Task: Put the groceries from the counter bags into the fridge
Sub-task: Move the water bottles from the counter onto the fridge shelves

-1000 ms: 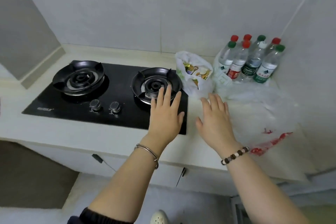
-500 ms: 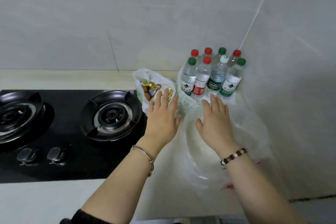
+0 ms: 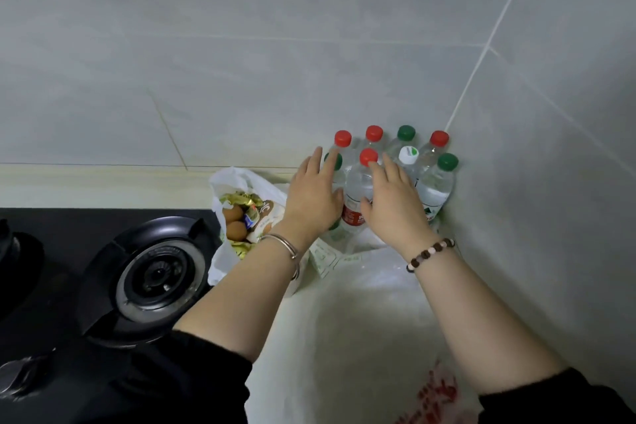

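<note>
At lower left sits the gas burner (image 3: pixel 156 277), and just right of it the white bag (image 3: pixel 223 262) lies open, showing eggs and wrapped snacks. My left hand (image 3: pixel 313 194) comes next, fingers straight and spread and holding nothing, reaching over the left edge of the bottle cluster (image 3: pixel 435 182) standing upright in the wall corner right of centre. The red-capped front bottle (image 3: pixel 358 189) stands between my hands, long axis vertical, just beyond both palms. My right hand (image 3: pixel 392 203), likewise flat and empty, has its fingertips by the cap, so I judge both hands equally near.
</note>
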